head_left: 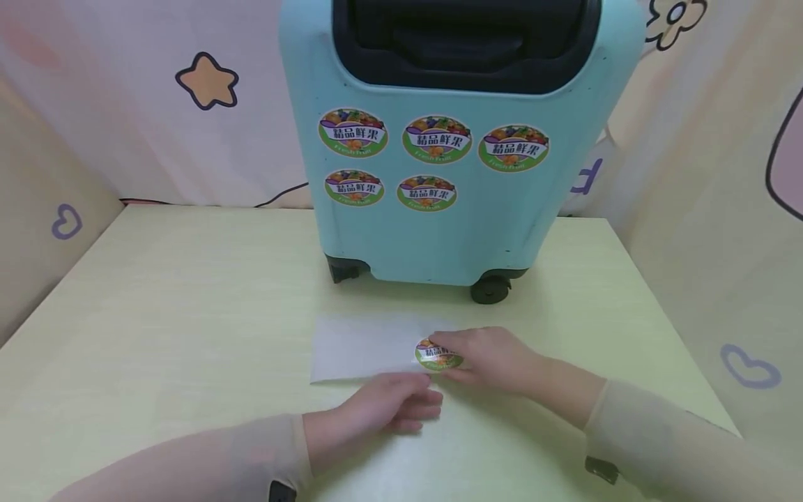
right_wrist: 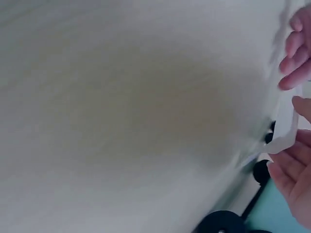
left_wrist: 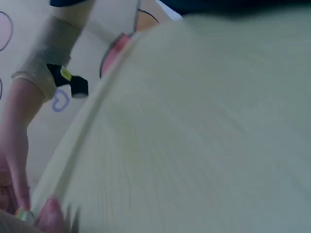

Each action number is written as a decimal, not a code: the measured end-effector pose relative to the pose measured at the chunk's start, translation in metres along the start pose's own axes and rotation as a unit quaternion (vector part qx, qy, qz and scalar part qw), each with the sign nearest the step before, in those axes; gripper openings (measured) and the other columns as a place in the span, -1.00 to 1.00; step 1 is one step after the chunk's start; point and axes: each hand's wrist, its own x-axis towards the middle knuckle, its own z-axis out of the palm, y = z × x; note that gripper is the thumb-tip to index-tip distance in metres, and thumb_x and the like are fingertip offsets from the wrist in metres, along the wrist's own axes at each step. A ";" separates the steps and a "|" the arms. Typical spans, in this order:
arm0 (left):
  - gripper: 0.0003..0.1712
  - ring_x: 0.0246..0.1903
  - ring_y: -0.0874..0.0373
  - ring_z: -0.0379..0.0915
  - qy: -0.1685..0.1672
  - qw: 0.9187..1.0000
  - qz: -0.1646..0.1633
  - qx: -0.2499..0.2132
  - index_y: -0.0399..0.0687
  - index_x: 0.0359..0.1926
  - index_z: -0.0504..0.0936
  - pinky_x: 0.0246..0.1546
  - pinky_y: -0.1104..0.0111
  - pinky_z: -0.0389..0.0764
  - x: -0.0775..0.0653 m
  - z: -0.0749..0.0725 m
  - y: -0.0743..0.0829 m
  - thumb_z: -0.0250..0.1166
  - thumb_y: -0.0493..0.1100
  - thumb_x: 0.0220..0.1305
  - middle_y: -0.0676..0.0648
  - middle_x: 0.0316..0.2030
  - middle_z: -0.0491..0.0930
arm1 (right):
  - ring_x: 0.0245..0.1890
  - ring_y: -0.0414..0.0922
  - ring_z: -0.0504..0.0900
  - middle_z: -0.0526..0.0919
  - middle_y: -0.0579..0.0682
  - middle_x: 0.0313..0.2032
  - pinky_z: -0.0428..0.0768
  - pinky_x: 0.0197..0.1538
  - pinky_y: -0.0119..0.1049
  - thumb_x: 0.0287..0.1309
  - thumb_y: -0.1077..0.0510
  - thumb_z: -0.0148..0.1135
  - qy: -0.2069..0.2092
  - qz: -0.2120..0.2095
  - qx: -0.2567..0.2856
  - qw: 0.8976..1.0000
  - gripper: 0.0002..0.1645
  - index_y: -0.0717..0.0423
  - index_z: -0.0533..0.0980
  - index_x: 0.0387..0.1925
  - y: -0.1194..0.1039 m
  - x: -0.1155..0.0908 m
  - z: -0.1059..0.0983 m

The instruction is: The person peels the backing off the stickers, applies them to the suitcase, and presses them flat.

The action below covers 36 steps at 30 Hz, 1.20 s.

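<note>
A white sticker sheet (head_left: 364, 346) lies over the table in front of the suitcase. An oval fruit sticker (head_left: 434, 357) with Chinese characters is at its right end. My right hand (head_left: 495, 359) pinches this end, thumb at the sticker and fingers beneath the paper. In the right wrist view the sheet (right_wrist: 285, 124) bends up between thumb and fingers. My left hand (head_left: 392, 403) is just in front of the sheet's near edge, its fingers loosely bent and holding nothing. Five matching stickers (head_left: 436, 140) are on the light blue suitcase (head_left: 483, 230), three above two.
The suitcase stands upright on black wheels (head_left: 491, 289) at the back of the pale table (head_left: 188, 300). Its black handle recess (head_left: 464, 49) is at the top. Patterned curtains (head_left: 125, 104) enclose the back and sides. A dark cable (head_left: 282, 194) runs behind the table.
</note>
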 end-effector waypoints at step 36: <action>-0.63 -0.32 0.22 0.58 0.168 0.981 0.058 -0.072 -0.37 -0.06 0.57 -0.47 0.44 0.56 0.013 0.005 -0.003 0.16 -0.11 0.31 -0.10 -0.25 0.65 | -0.43 -0.13 0.62 0.63 -0.11 -0.49 0.55 -0.35 -0.32 0.04 0.24 0.29 0.165 0.130 0.087 0.974 -0.98 0.13 0.61 -0.45 0.001 0.009 -0.028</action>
